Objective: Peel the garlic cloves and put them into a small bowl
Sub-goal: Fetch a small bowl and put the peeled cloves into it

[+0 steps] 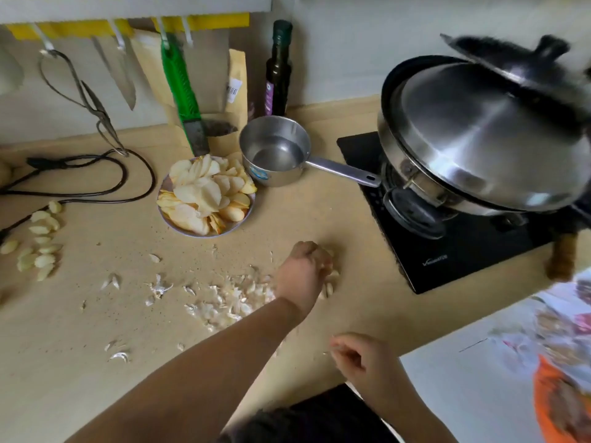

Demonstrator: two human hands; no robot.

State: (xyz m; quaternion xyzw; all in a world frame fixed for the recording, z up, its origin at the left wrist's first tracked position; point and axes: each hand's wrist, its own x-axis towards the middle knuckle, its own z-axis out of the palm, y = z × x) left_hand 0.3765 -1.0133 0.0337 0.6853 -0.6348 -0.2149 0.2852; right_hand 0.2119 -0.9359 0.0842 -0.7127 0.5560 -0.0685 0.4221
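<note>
Several peeled garlic cloves [41, 244] lie in a loose group at the counter's left edge. Papery garlic skins [224, 302] are scattered over the middle of the counter. My left hand [303, 273] reaches across to a small pile of unpeeled cloves [329, 287] near the stove, its fingers curled down around some of them. My right hand [355, 356] hovers near the counter's front edge with fingers loosely curled; I see nothing in it. A small steel saucepan [275, 151] with a little water stands behind.
A plate of apple slices [204, 193] sits beside the saucepan. To the right is a black stove [447, 260] carrying a lidded wok [479, 129]. Scissors [92, 103], knives and a green-handled tool hang at the back. A dark bottle [278, 68] and a black cable [96, 174] are also there.
</note>
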